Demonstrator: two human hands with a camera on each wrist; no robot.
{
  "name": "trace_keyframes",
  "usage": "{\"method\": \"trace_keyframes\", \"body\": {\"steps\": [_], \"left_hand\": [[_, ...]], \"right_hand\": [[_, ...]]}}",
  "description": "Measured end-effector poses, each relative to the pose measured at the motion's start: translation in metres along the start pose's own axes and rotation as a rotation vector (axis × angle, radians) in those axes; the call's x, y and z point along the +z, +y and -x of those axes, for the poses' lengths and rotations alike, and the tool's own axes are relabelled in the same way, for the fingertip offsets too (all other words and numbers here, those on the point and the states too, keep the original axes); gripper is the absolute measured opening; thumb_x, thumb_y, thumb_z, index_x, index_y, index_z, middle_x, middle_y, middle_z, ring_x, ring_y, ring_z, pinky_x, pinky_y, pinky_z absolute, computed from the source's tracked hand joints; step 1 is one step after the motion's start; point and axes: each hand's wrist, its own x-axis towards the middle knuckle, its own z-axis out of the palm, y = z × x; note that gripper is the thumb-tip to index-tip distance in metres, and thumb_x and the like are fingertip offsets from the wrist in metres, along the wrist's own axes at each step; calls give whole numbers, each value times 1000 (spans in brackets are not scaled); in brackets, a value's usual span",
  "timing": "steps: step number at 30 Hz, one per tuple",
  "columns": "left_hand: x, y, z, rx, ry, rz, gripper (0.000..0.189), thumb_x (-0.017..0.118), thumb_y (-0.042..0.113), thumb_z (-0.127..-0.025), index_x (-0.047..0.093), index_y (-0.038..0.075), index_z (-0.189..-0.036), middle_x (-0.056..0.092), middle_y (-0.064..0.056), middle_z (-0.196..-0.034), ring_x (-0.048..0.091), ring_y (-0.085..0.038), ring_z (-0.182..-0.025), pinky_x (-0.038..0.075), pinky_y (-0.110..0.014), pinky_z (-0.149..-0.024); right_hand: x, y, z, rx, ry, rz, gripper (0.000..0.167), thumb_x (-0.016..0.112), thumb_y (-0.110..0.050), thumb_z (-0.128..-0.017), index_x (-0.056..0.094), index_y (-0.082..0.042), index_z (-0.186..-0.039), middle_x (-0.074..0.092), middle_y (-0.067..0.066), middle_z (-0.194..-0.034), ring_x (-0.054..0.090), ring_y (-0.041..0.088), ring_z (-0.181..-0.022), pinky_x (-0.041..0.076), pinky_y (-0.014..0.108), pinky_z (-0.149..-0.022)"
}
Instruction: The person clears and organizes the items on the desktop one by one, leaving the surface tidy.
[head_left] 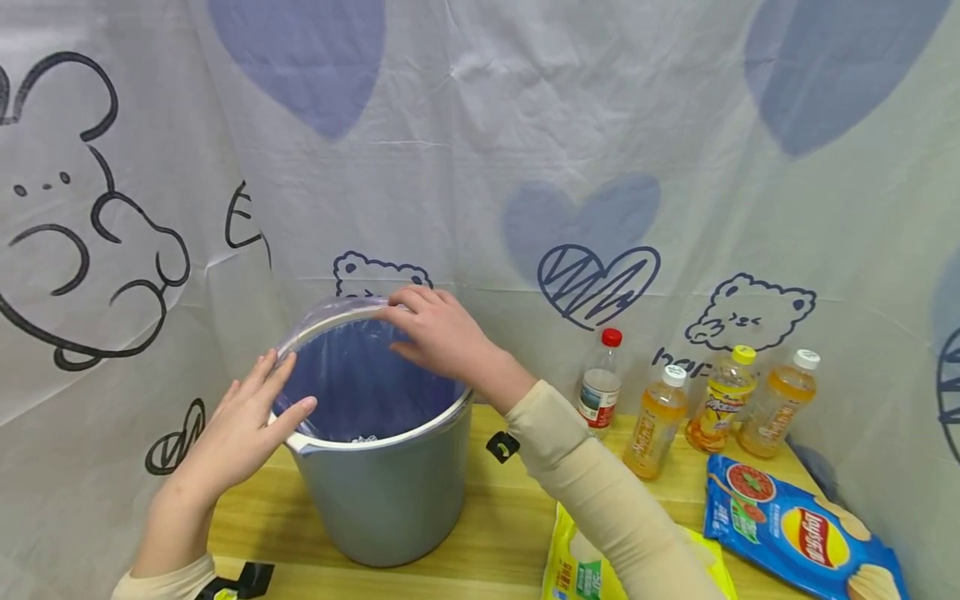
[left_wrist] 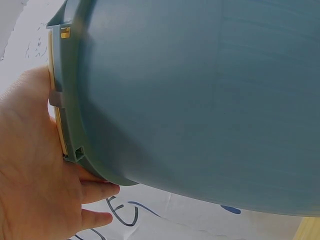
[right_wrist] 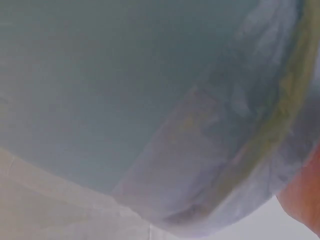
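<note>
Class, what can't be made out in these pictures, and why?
Head: middle of the yellow packet, behind the right sleeve; fine print on the bottles, too small.
Left wrist: base of the bin, cut off by the right edge.
Right wrist: right hand, mostly cut off by the right edge; liner, blurred.

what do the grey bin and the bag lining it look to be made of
Grey bin: probably rigid plastic, satin-smooth, with a moulded-looking rim. Bag: likely thin plastic film, slightly glossy, since it is translucent and wrinkled at the rim.

Head view's bright & fairly clear, R wrist view's v. blurry (hazy too).
</note>
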Motion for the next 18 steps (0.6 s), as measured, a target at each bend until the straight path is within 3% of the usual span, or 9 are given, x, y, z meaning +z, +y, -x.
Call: {"method": "trace_keyframes", "body": {"steps": [10, 18], "left_hand": [[0, -1, 0, 1, -11, 8, 76, 44, 48, -100, 17, 4, -156, 3, -28, -161, 5, -46, -150, -2, -66, -118], [0, -1, -1, -1, -12, 1, 76, 44, 48, -101, 16, 4, -156, 3, -27, -161, 5, -46, -150, -2, -66, -117]], "right_hand": [[-10, 12, 26, 35, 46, -40, 42, 64, -35, -94, 59, -22, -133, 57, 3, -134, 50, 22, -131, 43, 43, -108], [-15, 27, 51, 44, 129, -60, 41, 65, -34, -93, 61, -19, -131, 59, 5, -132, 51, 25, -131, 44, 45, -107]]}}
